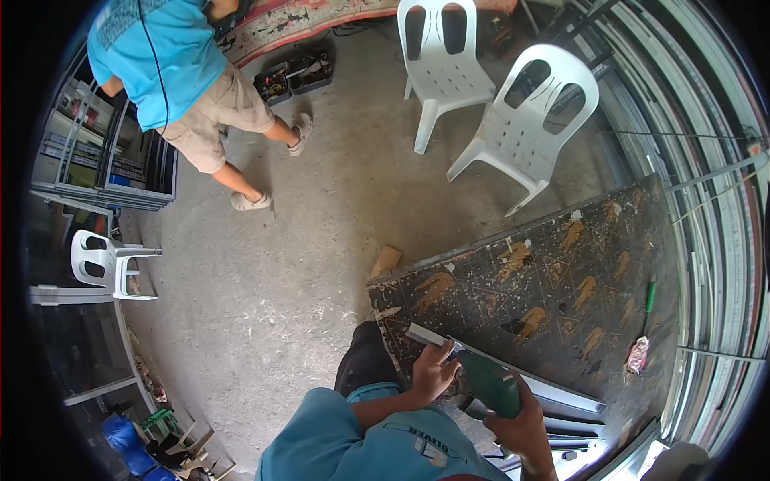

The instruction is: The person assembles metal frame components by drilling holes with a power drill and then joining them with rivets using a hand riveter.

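Observation:
My right hand [520, 425] is closed around the rear of a green power tool [487, 383] whose exact kind I cannot make out. Close to its front end, my left hand [434, 373] has its fingers curled on a silver metal profile [425, 333]. The profile's end sticks out past my fingers over the table. Where the tool meets the metal is hidden by my left hand. More long metal profiles [553, 394] lie beside the tool, along the near part of the dark, worn table [489, 301].
A green-handled brush [650, 298] lies on the table's right side. Two white plastic chairs [525, 132] stand beyond it. At upper left a person in a blue shirt [164, 60] stands near an open toolbox [309, 74]. Long metal profiles [722, 232] line the right side.

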A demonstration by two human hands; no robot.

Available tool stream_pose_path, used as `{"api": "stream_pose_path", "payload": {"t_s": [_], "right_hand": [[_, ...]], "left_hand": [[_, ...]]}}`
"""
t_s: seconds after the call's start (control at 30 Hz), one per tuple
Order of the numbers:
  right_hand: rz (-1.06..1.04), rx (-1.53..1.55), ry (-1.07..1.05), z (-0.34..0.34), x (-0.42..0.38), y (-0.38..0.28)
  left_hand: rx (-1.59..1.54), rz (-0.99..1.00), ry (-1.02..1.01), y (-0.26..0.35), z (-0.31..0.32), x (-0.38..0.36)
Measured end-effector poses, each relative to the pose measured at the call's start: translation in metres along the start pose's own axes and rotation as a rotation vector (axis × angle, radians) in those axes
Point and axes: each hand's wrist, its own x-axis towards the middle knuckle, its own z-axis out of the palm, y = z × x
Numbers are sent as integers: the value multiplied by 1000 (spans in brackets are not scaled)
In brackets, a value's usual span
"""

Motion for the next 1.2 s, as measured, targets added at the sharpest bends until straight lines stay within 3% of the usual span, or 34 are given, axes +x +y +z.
{"api": "stream_pose_path", "payload": {"t_s": [0.1, 0.2, 0.27, 0.43, 0.5, 0.53, 0.6, 0.73, 0.97, 1.2], "right_hand": [[-19, -15, 18, -3, -12, 5], [-178, 1, 103, -7, -43, 8], [-207, 117, 248, -7, -68, 12], [-337, -129, 490, -8, -136, 83], [-261, 282, 707, 0, -157, 134], [-277, 284, 711, 4, -167, 167], [-222, 483, 923, 10, -180, 220], [-226, 477, 964, 26, -172, 280], [-170, 430, 1022, 65, -156, 365], [-99, 350, 1130, 78, -133, 436]], "left_hand": [[8, 23, 34, -5, 4, -3], [36, 4, 20, -2, 2, -2], [41, -20, -19, 1, -2, -2], [20, -63, -51, -6, -1, -7], [30, -58, -41, -3, -3, -9], [49, -63, -50, -1, -5, -10], [53, -69, -49, 2, -4, -12], [91, -31, -10, -6, 3, -16], [192, -190, -104, 6, 2, -16], [216, -189, -88, 5, 8, -18]]}}
